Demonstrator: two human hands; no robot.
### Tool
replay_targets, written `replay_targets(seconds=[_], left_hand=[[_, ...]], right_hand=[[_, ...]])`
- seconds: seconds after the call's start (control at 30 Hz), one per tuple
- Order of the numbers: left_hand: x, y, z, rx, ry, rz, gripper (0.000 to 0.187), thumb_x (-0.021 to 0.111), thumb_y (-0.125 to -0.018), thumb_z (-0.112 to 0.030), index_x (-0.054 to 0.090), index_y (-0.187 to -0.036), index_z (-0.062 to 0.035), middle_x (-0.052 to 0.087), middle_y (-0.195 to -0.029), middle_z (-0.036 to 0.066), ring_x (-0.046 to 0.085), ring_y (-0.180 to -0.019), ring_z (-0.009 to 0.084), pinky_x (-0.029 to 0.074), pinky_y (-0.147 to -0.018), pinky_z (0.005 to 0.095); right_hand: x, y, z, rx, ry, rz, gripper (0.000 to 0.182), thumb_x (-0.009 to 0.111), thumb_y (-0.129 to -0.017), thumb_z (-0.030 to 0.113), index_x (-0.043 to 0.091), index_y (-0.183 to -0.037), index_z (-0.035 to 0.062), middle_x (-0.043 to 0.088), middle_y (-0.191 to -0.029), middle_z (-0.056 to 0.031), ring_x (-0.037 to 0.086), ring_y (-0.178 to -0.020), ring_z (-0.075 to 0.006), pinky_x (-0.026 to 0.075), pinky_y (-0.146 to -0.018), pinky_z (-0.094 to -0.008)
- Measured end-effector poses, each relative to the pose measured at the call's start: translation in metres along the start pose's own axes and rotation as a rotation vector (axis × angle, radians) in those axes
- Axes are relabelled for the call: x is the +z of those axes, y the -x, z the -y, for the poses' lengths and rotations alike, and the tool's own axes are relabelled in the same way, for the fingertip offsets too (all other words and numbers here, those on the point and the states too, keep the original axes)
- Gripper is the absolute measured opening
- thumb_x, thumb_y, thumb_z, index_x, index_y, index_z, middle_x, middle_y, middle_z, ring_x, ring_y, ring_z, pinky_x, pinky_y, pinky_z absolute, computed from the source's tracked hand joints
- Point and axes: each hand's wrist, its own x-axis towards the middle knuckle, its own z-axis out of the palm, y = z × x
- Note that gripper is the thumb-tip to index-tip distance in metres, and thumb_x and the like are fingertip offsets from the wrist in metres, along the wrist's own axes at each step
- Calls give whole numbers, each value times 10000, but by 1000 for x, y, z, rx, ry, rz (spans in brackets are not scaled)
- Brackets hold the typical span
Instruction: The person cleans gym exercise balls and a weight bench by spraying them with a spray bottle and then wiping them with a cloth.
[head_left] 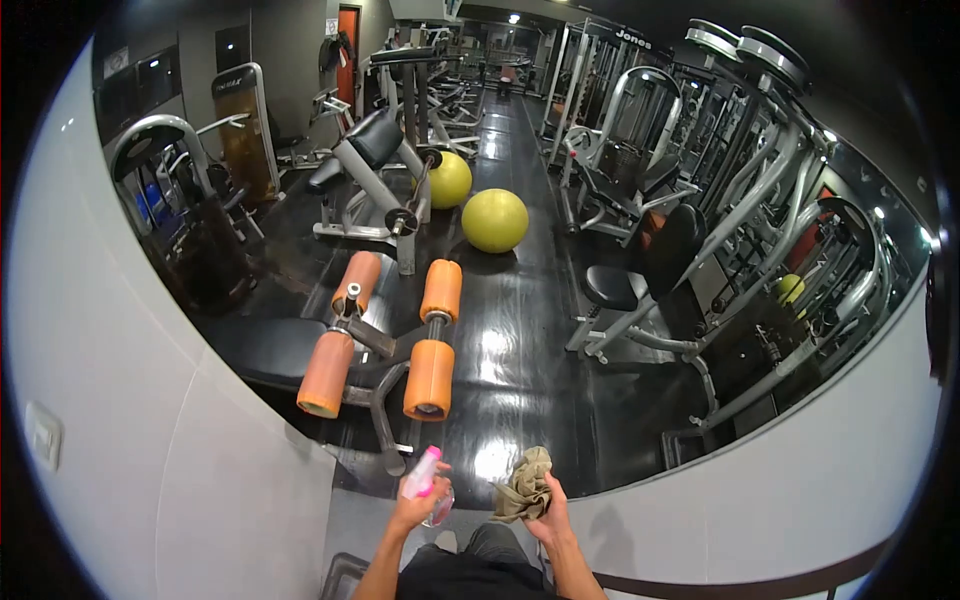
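Observation:
My left hand (415, 503) is wrapped round a clear spray bottle (440, 508) with a pink and white spray head (424, 472), low in the middle of the head view. To its right, my right hand (552, 512) grips a crumpled olive-brown cloth (525, 487). The bottle and the cloth are apart. Beyond my left hand stands a bench with a black pad (270, 350) and orange foam rollers (428, 380); neither hand touches it.
Two yellow exercise balls (495, 221) rest on the shiny black floor (500, 345). A machine with a black seat (612, 288) stands at the right. White walls (250, 470) border both sides near me. More gym machines line the aisle.

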Motion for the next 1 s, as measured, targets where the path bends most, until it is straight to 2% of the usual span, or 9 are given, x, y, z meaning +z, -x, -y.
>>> replay_targets(seconds=[0.1, 0.33, 0.4, 0.43, 0.53, 0.7, 0.8, 0.83, 1.0], left_hand=[[3, -31, -2, -146, 53, 26, 277, 650, -873, -101, 571, -1125, -17, 572, -701, -29, 537, -643, 51, 458, -591, 241], [14, -142, -7, 36, -114, 127, 310, 661, -865, -112, 563, -1138, -1, 544, -681, -27, 569, -631, 89, 469, -618, 245], [24, -181, 1, 117, -151, 69, 301, 625, -878, -98, 552, -1154, -3, 563, -685, -17, 560, -568, 82, 455, -533, 239], [25, -200, 5, -69, -140, 62, 258, 585, -887, -73, 552, -1134, -4, 571, -690, -8, 515, -479, 72, 404, -425, 231], [45, -261, 11, -97, 129, -13, 263, 599, -891, -83, 532, -1139, -25, 561, -671, -8, 460, -427, 53, 346, -360, 227], [49, -351, 57, 115, -162, -86, 345, 657, -889, -155, 493, -1175, -53, 493, -623, -29, 430, -467, 52, 367, -434, 225], [52, -405, 56, 192, -368, -276, 282, 677, -872, -154, 556, -1106, -52, 520, -802, 0, 449, -567, 81, 419, -556, 245], [49, -418, 63, 52, -292, -265, 292, 684, -860, -140, 564, -1110, -46, 554, -924, 26, 505, -591, 87, 447, -565, 252], [56, -509, 55, -55, -101, -277, 258, 683, -852, -112, 587, -1077, -29, 611, -967, 37, 570, -638, 82, 472, -579, 242]], right_hand=[[0, -37, 8, -55, 30, -10, 329, 624, -867, 178, 556, -1180, 101, 598, -1149, -63, 559, -1094, -231, 428, -982, -431], [10, -142, 58, 32, 61, -69, 326, 607, -877, 156, 554, -1194, 102, 613, -1153, -73, 554, -1112, -232, 426, -978, -400], [11, -180, 82, 45, 67, -65, 327, 598, -882, 150, 549, -1201, 98, 610, -1152, -70, 556, -1105, -228, 427, -976, -394], [16, -197, 97, 56, 69, -66, 329, 589, -887, 145, 544, -1208, 94, 607, -1151, -68, 558, -1098, -223, 428, -975, -387], [44, -244, 145, -40, 166, -65, 331, 571, -894, 133, 531, -1220, 95, 597, -1142, -57, 567, -1069, -211, 433, -964, -384], [64, -328, 219, -76, 315, -42, 341, 582, -872, 95, 521, -1207, 109, 585, -1101, -34, 565, -1051, -182, 453, -935, -367], [82, -372, 254, -101, 356, -18, 349, 578, -871, 88, 516, -1213, 108, 585, -1108, -37, 574, -1040, -182, 463, -929, -367], [83, -389, 263, -76, 322, -13, 346, 575, -873, 84, 519, -1214, 100, 588, -1117, -42, 578, -1036, -185, 466, -924, -365], [99, -463, 305, -27, 310, -61, 378, 572, -872, 74, 518, -1245, 104, 595, -1125, -39, 582, -1028, -188, 461, -927, -365]])
